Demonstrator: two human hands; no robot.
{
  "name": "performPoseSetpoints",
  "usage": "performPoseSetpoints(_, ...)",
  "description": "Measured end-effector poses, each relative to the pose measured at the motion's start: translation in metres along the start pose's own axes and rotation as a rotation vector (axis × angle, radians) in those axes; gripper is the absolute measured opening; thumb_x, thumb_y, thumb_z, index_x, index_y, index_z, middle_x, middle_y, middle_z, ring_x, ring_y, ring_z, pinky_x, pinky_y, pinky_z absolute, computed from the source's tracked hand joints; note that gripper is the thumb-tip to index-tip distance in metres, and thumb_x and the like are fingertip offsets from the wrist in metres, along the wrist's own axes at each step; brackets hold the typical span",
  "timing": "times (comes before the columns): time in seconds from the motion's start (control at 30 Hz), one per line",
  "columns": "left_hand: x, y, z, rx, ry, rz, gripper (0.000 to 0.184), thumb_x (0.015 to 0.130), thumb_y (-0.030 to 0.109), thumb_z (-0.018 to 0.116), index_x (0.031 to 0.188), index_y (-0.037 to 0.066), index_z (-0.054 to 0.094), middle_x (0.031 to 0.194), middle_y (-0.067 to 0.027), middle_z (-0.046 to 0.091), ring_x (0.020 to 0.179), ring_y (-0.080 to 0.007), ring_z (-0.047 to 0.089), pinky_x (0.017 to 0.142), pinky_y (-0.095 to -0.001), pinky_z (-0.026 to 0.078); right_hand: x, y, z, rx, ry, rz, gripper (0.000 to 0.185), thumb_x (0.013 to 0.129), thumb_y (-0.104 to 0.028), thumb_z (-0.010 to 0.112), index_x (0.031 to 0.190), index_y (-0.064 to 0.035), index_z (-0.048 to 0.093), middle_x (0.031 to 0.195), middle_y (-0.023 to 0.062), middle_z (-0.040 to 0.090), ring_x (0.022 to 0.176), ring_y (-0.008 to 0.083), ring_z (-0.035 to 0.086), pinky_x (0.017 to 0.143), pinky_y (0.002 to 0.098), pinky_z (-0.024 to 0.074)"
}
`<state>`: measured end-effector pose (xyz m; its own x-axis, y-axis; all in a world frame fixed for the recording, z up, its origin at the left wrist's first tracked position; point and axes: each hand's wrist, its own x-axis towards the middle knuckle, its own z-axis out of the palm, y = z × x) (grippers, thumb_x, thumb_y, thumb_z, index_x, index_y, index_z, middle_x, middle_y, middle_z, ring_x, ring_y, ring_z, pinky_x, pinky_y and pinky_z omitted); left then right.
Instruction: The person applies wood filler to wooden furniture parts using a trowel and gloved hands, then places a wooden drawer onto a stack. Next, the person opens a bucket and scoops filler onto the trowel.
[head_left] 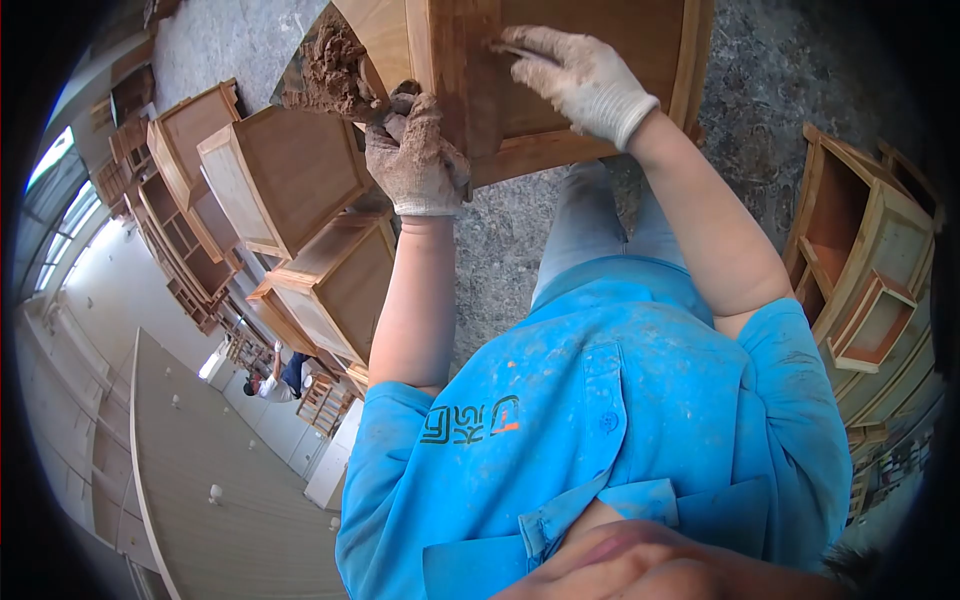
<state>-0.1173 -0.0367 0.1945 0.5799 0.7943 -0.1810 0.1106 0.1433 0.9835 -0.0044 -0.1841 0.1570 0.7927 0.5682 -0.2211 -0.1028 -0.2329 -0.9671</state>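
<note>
My left hand (415,160), in a white work glove smeared with brown, is closed on a flat plate (292,85) carrying a thick, lumpy heap of brown putty (335,70). My right hand (580,80), also in a smeared white glove, is over the wooden cabinet piece (600,20) in front of me. The right fingers are pinched together, and a thin edge seems to show between them. What it is, I cannot make out. A darker brown smear (470,90) runs along the cabinet's frame, between my hands.
Unfinished wooden cabinets (290,170) stand in stacks to the left. More open wooden furniture (860,240) is on the right. The grey floor (500,260) is mottled. Another person (272,380) is far off at the left, near a slatted wooden piece (325,403).
</note>
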Motion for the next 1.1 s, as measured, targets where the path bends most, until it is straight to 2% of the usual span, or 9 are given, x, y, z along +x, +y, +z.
performPoseSetpoints(0.07, -0.002, -0.001, -0.002, -0.014, -0.005, 0.001, 0.029, 0.078, -0.006, 0.066, 0.105, 0.003, 0.060, 0.095, -0.0043, 0.064, 0.076, -0.0096, 0.056, 0.070, -0.0180, 0.043, 0.003, 0.000, -0.004, 0.144, -0.020, 0.093, 0.037, 0.088, -0.023, 0.057, 0.122, -0.0080, 0.062, 0.114, 0.0072, 0.068, 0.089, 0.0287, 0.068, 0.079, 0.0351, 0.0540)
performPoseSetpoints(0.23, 0.002, 0.005, -0.009, 0.008, -0.006, -0.086, 0.028, 0.078, -0.005, 0.065, 0.105, 0.003, 0.060, 0.096, -0.0044, 0.064, 0.076, -0.0100, 0.056, 0.072, -0.0183, 0.043, 0.051, -0.010, -0.014, -0.159, -0.263, 0.250, 0.040, 0.090, -0.011, 0.050, 0.130, -0.0051, 0.055, 0.136, 0.0131, 0.052, 0.099, 0.0296, 0.063, 0.078, 0.0336, 0.0535)
performPoseSetpoints(0.37, 0.005, 0.001, -0.012, 0.029, -0.038, -0.033, 0.025, 0.083, 0.001, 0.064, 0.107, 0.002, 0.061, 0.097, -0.0028, 0.065, 0.078, -0.0084, 0.056, 0.077, -0.0176, 0.043, 0.021, -0.010, 0.011, -0.507, 0.004, -0.120, 0.038, 0.087, -0.024, 0.058, 0.122, -0.0085, 0.062, 0.112, 0.0089, 0.068, 0.087, 0.0288, 0.068, 0.079, 0.0354, 0.0542)
performPoseSetpoints(0.53, 0.017, 0.008, -0.017, -0.028, -0.029, 0.009, 0.026, 0.083, 0.001, 0.064, 0.109, 0.002, 0.060, 0.096, -0.0025, 0.064, 0.079, -0.0085, 0.055, 0.077, -0.0174, 0.042, -0.006, -0.002, 0.016, -0.314, -0.186, -0.119, 0.038, 0.086, -0.025, 0.055, 0.122, -0.0157, 0.061, 0.108, 0.0067, 0.069, 0.093, 0.0267, 0.067, 0.081, 0.0344, 0.0539)
performPoseSetpoints(0.73, 0.014, 0.007, -0.015, -0.008, 0.006, -0.031, 0.025, 0.079, -0.003, 0.064, 0.103, 0.001, 0.059, 0.095, -0.0046, 0.062, 0.080, -0.0106, 0.055, 0.078, -0.0193, 0.042, 0.050, 0.001, -0.019, -0.427, 0.110, -0.294, 0.036, 0.087, -0.027, 0.055, 0.123, -0.0224, 0.060, 0.105, 0.0053, 0.068, 0.092, 0.0259, 0.066, 0.080, 0.0339, 0.0538)
performPoseSetpoints(0.9, 0.015, 0.010, -0.018, -0.023, 0.000, -0.043, 0.026, 0.081, -0.002, 0.065, 0.107, 0.000, 0.059, 0.096, -0.0043, 0.062, 0.082, -0.0104, 0.055, 0.080, -0.0194, 0.041, 0.093, -0.017, -0.025, -0.644, 0.242, -0.657, 0.036, 0.079, -0.009, 0.068, 0.115, -0.0122, 0.065, 0.097, 0.0030, 0.065, 0.077, 0.0264, 0.063, 0.076, 0.0350, 0.0522)
performPoseSetpoints(1.0, 0.015, 0.007, -0.018, -0.023, 0.002, -0.051, 0.027, 0.082, -0.001, 0.065, 0.109, 0.000, 0.059, 0.096, -0.0041, 0.062, 0.082, -0.0103, 0.055, 0.081, -0.0194, 0.041, 0.105, -0.045, -0.043, -0.642, -0.008, -0.661, 0.032, 0.086, -0.015, 0.053, 0.116, -0.0085, 0.065, 0.116, 0.0068, 0.064, 0.098, 0.0259, 0.063, 0.082, 0.0329, 0.0522)
performPoseSetpoints(1.07, 0.015, 0.007, -0.018, -0.022, 0.003, -0.052, 0.027, 0.083, 0.000, 0.065, 0.109, 0.000, 0.059, 0.096, -0.0039, 0.062, 0.082, -0.0103, 0.054, 0.081, -0.0195, 0.041, 0.109, -0.046, -0.042, -0.638, -0.094, -0.664, 0.033, 0.089, -0.016, 0.049, 0.116, -0.0073, 0.065, 0.123, 0.0081, 0.063, 0.104, 0.0257, 0.063, 0.084, 0.0321, 0.0522)
performPoseSetpoints(1.1, 0.016, 0.008, -0.018, -0.016, 0.004, -0.053, 0.027, 0.083, 0.000, 0.065, 0.109, 0.000, 0.059, 0.096, -0.0038, 0.062, 0.082, -0.0103, 0.054, 0.082, -0.0196, 0.041, 0.111, -0.037, -0.039, -0.622, -0.047, -0.671, 0.032, 0.087, -0.016, 0.053, 0.116, -0.0098, 0.065, 0.117, 0.0066, 0.064, 0.098, 0.0257, 0.063, 0.082, 0.0328, 0.0522)
